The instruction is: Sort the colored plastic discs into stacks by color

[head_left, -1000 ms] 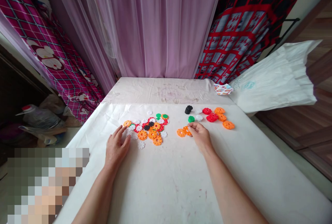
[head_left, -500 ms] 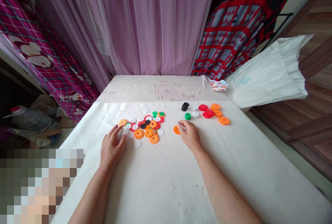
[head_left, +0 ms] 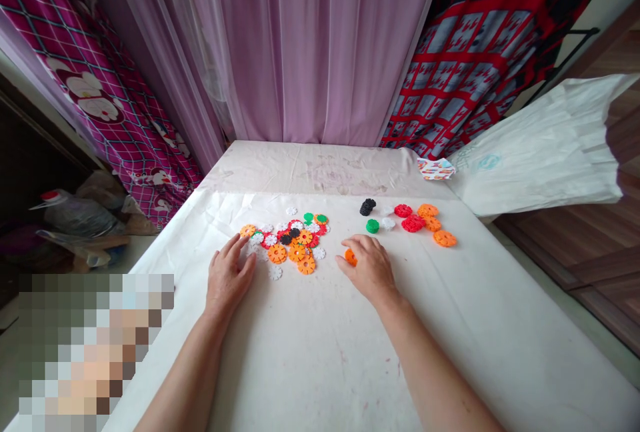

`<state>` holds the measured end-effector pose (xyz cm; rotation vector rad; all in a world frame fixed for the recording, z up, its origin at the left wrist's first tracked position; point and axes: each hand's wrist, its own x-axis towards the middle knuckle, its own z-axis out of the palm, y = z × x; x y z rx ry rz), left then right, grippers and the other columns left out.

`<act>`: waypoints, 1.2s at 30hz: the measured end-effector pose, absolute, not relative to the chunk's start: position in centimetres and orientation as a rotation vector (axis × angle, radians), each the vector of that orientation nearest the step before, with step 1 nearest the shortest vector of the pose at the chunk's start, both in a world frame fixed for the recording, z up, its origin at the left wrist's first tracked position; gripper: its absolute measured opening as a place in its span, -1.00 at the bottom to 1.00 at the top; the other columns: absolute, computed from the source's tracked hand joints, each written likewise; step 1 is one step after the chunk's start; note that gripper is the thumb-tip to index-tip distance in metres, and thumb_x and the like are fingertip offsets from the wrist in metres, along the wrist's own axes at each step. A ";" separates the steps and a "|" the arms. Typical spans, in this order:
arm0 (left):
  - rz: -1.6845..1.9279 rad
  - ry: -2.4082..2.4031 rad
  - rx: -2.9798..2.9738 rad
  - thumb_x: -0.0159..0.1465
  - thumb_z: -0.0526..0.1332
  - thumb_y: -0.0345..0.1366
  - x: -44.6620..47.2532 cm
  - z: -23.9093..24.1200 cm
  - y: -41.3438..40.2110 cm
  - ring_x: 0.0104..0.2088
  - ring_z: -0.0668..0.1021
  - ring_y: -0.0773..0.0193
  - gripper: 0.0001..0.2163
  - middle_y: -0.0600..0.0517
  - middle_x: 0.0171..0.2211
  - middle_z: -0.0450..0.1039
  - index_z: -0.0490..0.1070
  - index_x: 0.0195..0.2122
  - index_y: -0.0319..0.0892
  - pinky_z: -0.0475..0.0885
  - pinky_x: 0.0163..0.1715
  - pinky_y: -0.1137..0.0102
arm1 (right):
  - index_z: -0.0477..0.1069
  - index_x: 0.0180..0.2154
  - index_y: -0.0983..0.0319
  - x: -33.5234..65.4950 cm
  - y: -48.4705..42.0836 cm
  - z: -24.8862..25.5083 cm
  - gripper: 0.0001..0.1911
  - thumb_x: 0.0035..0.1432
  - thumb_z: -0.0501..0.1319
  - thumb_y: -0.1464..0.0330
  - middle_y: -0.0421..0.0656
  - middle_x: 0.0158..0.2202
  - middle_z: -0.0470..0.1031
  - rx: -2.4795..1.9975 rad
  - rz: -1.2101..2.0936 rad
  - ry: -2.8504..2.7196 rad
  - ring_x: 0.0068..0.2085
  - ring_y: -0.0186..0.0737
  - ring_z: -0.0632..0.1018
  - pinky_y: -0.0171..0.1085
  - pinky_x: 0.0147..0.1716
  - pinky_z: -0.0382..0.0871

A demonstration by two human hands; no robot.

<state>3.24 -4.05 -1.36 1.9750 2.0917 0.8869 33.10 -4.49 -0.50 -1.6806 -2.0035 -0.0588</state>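
A loose spread of flower-shaped, notched plastic discs in orange, white, red, green and black lies left of centre, with orange discs [head_left: 277, 254] at its near side. My left hand [head_left: 230, 273] rests at the left edge of this spread, fingers stretched and apart, holding nothing. Farther right, my right hand [head_left: 371, 271] arches over a single orange disc [head_left: 351, 257] on the table. Its thumb and fingers stand apart on either side of that disc, which they partly hide; contact is hard to tell.
Sorted by colour at the right are black discs [head_left: 368, 207], green discs [head_left: 373, 226], white discs [head_left: 387, 224], red discs [head_left: 413, 223] and orange discs [head_left: 445, 239]. A patterned paper box [head_left: 436, 169] and a white bag [head_left: 545, 152] sit at the table's [head_left: 310, 365] far right edge.
My right thumb and fingers have spread apart around the orange disc, which looks unmoved on the table. My left hand stays by the spread. The whole view has shifted slightly.
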 end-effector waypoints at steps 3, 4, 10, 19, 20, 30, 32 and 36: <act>0.832 2.075 2.032 0.29 0.05 -0.13 3.4 -1.2 -4.1 0.10 0.48 0.07 -0.59 -0.09 0.23 0.31 0.37 0.12 -0.09 0.20 0.23 -0.01 | 0.44 -0.22 0.18 29.6 -5.3 0.5 -0.76 0.11 0.30 0.20 -0.11 -0.19 0.51 -1.628 -0.058 -2.081 -0.12 -0.10 0.43 -0.17 -0.13 0.23; 0.812 2.072 2.047 0.29 0.04 -0.13 3.4 -1.2 -4.1 0.13 0.46 0.06 -0.59 -0.09 0.23 0.31 0.36 0.13 -0.09 0.18 0.24 -0.01 | 0.43 -0.24 0.18 28.4 -5.6 0.6 -0.74 0.10 0.30 0.16 -0.11 -0.22 0.50 -1.645 -0.053 -2.111 -0.14 -0.09 0.43 -0.16 -0.15 0.23; 0.670 2.053 2.131 0.29 0.05 -0.14 3.7 -1.0 -4.2 0.24 0.34 0.01 -0.60 -0.07 0.22 0.33 0.37 0.13 -0.06 0.15 0.23 -0.08 | 0.40 -0.24 0.21 24.6 -5.7 -0.1 -0.71 0.11 0.29 0.14 -0.08 -0.28 0.49 -1.804 -0.055 -2.155 -0.20 -0.07 0.43 -0.15 -0.23 0.21; 0.624 2.019 2.162 0.32 0.02 -0.10 3.5 -1.0 -4.3 0.26 0.31 0.01 -0.61 -0.04 0.22 0.34 0.38 0.11 -0.03 0.14 0.24 -0.07 | 0.43 -0.24 0.19 29.7 -5.1 -0.3 -0.85 0.11 0.24 0.30 -0.12 -0.27 0.51 -1.592 -0.085 -2.009 -0.22 -0.15 0.46 -0.22 -0.18 0.26; 0.627 2.017 2.164 0.32 0.02 -0.10 3.5 -1.1 -4.2 0.26 0.31 0.01 -0.61 -0.03 0.22 0.34 0.38 0.11 -0.03 0.14 0.23 -0.07 | 0.43 -0.24 0.19 31.0 -4.9 -0.4 -0.85 0.11 0.23 0.32 -0.12 -0.26 0.52 -1.589 -0.105 -1.962 -0.21 -0.16 0.45 -0.22 -0.17 0.27; 0.648 2.010 2.164 0.31 0.01 -0.09 3.3 -1.2 -4.2 0.23 0.34 0.01 -0.61 -0.05 0.21 0.35 0.40 0.09 -0.03 0.15 0.23 -0.06 | 0.44 -0.27 0.19 35.2 -4.5 -1.3 -0.83 0.03 0.21 0.35 -0.14 -0.27 0.50 -1.706 -0.101 -1.956 -0.21 -0.14 0.43 -0.23 -0.20 0.26; 0.652 2.009 2.162 0.31 0.01 -0.08 3.3 -1.2 -4.2 0.23 0.34 0.02 -0.61 -0.05 0.21 0.35 0.40 0.09 -0.02 0.15 0.23 -0.06 | 0.44 -0.26 0.19 35.0 -4.7 -1.1 -0.83 0.03 0.21 0.35 -0.13 -0.26 0.49 -1.731 -0.097 -1.963 -0.20 -0.14 0.43 -0.23 -0.20 0.25; 0.652 2.008 2.154 0.32 0.00 -0.07 3.3 -1.1 -4.2 0.24 0.33 0.01 -0.60 -0.04 0.22 0.34 0.39 0.10 -0.02 0.14 0.24 -0.06 | 0.42 -0.28 0.18 35.0 -4.8 -1.0 -0.85 0.04 0.20 0.35 -0.13 -0.26 0.48 -1.761 -0.071 -1.971 -0.20 -0.13 0.43 -0.23 -0.21 0.23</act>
